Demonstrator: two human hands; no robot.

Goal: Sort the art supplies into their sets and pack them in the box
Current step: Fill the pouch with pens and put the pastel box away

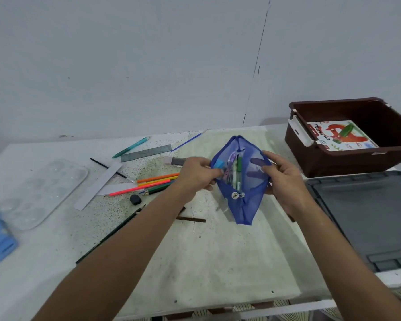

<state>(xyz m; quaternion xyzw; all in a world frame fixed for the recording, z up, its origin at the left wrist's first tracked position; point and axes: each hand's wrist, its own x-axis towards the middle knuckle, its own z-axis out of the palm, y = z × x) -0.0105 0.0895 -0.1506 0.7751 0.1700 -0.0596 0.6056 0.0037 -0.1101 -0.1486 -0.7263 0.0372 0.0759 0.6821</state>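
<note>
Speckled white table (56, 239), centre frame: left hand (196, 173) and right hand (285, 179) each grip the blue mesh pouch (252, 181) open mid-filling; loose coloured pencils (153, 183) probably next.

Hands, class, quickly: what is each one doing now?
Left hand: pinches one rim of the blue mesh zip pouch.
Right hand: grips the opposite rim.

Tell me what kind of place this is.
Probably a home or classroom craft corner. A stained white table stands against a bare wall, with coloured pencils, a ruler and a clear palette scattered on it, and a brown box holding oil pastels.
</note>
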